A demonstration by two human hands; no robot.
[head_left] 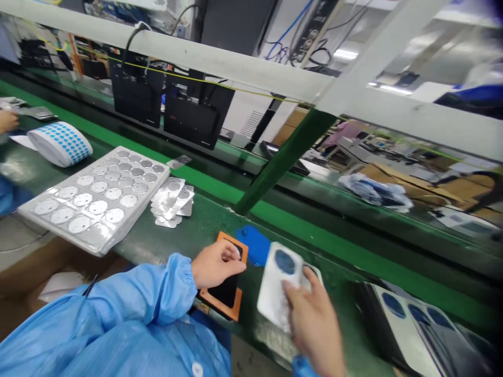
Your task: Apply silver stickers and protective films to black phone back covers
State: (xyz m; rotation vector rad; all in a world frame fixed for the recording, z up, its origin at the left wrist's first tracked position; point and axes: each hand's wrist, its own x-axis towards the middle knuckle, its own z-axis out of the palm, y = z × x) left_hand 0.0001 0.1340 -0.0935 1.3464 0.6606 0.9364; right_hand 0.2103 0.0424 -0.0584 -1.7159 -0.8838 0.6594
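**Left hand:** your left hand (218, 265) was curled over a black pad in an orange frame (231, 306) at the bench's near edge; you could not tell whether it gripped the pad.

**Right hand:** your right hand (314, 327) was closed on a white card with blue oval patches (277, 288), just right of the orange frame.

**Beside the hands:** a flat blue plastic piece (251, 243) lay against the frame's far side.

**Bench, left part:** on the green bench (208, 230) sat a clear plastic tray of round silver discs (98, 193), a loose pile of silver foil sheets (171, 199) beside it, and a white roll dotted with blue stickers (61, 144).

**Bench, right corner:** a stack of white-and-black cards with blue ovals (404, 327) lay there.

**Far left edge:** another person's hand (7, 121) showed near the roll.
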